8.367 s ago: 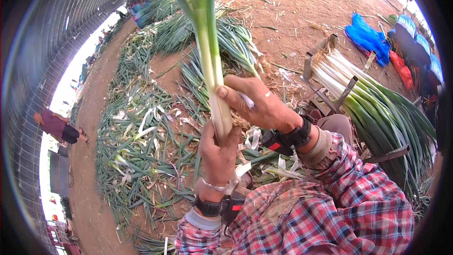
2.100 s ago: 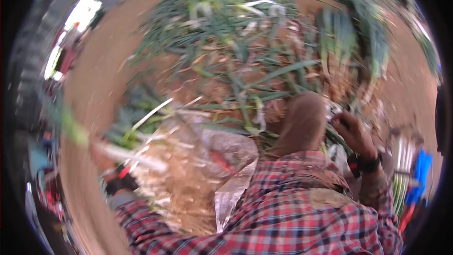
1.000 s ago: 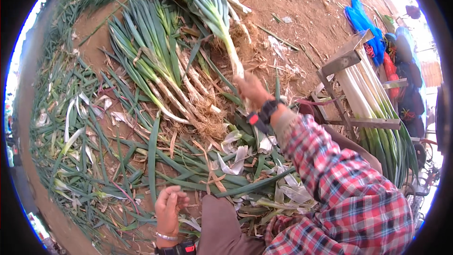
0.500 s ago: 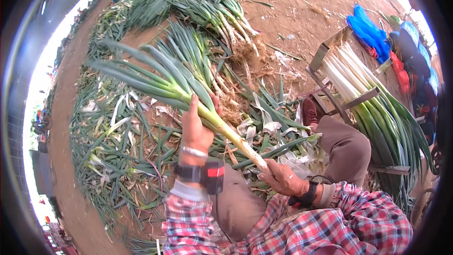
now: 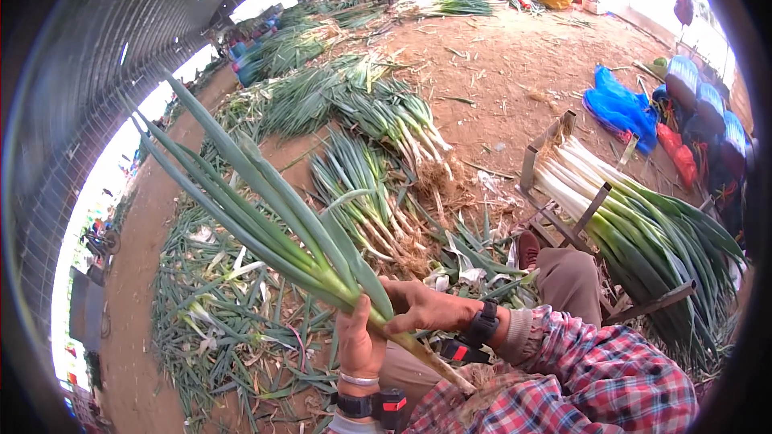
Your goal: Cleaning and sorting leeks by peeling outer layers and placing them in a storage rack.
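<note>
Black wrist-strapped devices with red patches [image 5: 393,408], one per wrist; any marking is too small to read. Long green-and-white leek [image 5: 326,273] is held in front of the torso, long axis diagonal: dark green leaves fan to upper left, pale shank end points lower right, near the red plaid shirt [image 5: 579,370]. Left hand [image 5: 362,345] comes up from the lower edge, fingers curled around the stalk below the leaf split, thumb up. Right hand [image 5: 422,305] reaches in from lower right, partly closed, thumb and fingers gripping the stalk just beside the left. Grey metal rack [image 5: 593,206] holding trimmed leeks [image 5: 635,229] stands to the right.
</note>
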A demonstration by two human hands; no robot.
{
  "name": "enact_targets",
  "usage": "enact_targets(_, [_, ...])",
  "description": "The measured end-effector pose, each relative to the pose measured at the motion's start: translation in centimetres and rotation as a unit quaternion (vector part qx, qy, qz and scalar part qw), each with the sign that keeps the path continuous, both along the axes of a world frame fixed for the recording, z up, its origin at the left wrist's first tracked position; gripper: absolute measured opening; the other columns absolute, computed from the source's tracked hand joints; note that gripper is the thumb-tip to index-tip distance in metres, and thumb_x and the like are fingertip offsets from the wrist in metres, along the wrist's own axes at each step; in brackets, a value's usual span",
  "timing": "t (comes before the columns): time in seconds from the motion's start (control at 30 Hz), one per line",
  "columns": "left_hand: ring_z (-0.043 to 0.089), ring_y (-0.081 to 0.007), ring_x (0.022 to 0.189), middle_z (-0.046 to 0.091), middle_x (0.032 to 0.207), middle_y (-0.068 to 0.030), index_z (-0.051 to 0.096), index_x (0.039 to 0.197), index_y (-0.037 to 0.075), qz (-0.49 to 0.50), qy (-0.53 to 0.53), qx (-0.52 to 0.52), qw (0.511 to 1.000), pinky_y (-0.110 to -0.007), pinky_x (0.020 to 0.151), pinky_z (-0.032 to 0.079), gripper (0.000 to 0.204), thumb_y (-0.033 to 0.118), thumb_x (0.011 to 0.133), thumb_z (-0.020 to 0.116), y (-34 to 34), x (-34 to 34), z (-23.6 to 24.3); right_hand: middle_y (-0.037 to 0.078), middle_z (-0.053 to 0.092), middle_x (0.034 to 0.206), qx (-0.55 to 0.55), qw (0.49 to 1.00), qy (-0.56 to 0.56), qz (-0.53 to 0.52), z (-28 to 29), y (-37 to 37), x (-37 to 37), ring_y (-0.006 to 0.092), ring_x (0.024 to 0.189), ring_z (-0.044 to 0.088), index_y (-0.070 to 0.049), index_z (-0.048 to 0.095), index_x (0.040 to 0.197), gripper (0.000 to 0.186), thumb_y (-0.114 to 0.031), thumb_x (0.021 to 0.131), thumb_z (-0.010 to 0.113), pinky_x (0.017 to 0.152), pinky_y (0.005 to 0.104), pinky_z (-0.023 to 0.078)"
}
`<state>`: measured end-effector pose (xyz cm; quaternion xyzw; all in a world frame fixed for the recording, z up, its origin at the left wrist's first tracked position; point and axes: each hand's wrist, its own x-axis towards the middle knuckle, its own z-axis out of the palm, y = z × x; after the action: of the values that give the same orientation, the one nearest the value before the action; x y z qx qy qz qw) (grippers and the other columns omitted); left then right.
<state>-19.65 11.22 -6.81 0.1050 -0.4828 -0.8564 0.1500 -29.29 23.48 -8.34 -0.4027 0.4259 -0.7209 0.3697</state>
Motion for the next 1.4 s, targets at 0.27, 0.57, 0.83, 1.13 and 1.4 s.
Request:
enact_targets(0.27, [0.061, -0.0201, 0.101, 0.062, 0.112, -0.0102, 0.052, 0.123, -0.001, 0.099, -0.001, -0.021, 0.995, -0.035, 0.09, 0.05, 0.033, 0.018, 0.097, 0.055, 1.0, 0.9, 0.2, 0.005, 0.06, 0.097, 0.091, 0.991, 0.095, 0.005, 0.5, -0.7, 0.3, 0.0111, 0.081, 0.056, -0.004, 0.049, 0.129, 0.056, -0.015, 0.076, 0.064, 0.064, 0.0267, 0.047])
enact_targets(0.57, [0.062, -0.0183, 0.094, 0.062, 0.106, -0.0093, 0.057, 0.113, -0.004, 0.118, -0.032, -0.008, 0.992, -0.032, 0.083, 0.051, 0.03, 0.022, 0.097, 0.057, 0.4, 1.5, -0.9, 0.017, 0.064, 0.094, 0.094, 0.977, 0.16, -0.102, 0.6, -0.3, 2.8, 0.0256, 0.083, 0.062, 0.001, 0.053, 0.122, 0.049, -0.014, 0.076, 0.062, 0.075, 0.0366, 0.049])
enact_targets(0.83, [0.054, -0.0123, 0.077, 0.061, 0.098, -0.0063, 0.051, 0.12, 0.008, 0.232, -0.042, -0.08, 0.968, -0.029, 0.062, 0.044, 0.035, 0.036, 0.098, 0.052, -7.2, 2.1, -1.5, 0.002, 0.058, 0.086, 0.165, 0.986, 0.013, 0.013, -0.6, 11.8, 3.2, 0.0117, 0.084, 0.055, 0.0, 0.059, 0.092, 0.018, -0.008, 0.079, 0.069, 0.073, 0.0289, 0.043])
enact_targets(1.13, [0.061, -0.0186, 0.095, 0.056, 0.127, -0.0105, 0.047, 0.132, 0.008, 0.078, 0.07, 0.149, 0.983, -0.036, 0.078, 0.054, 0.04, 0.032, 0.104, 0.034, -3.9, 3.1, 0.1, 0.007, 0.058, 0.079, 0.195, 0.95, 0.191, -0.151, -1.5, 6.6, 3.1, 0.0206, 0.077, 0.059, -0.001, 0.059, 0.1, 0.031, -0.014, 0.077, 0.076, 0.071, 0.0328, 0.049])
enact_targets(1.4, [0.058, -0.0118, 0.091, 0.061, 0.11, -0.0046, 0.051, 0.128, 0.006, 0.167, 0.026, -0.14, 0.976, -0.034, 0.084, 0.051, 0.033, 0.017, 0.097, 0.055, -1.2, 3.4, 3.6, 0.004, 0.061, 0.092, 0.06, 0.99, 0.08, -0.1, 1.7, 0.7, 6.1, 0.0122, 0.086, 0.058, -0.001, 0.056, 0.11, 0.033, -0.011, 0.083, 0.073, 0.076, 0.0282, 0.049])
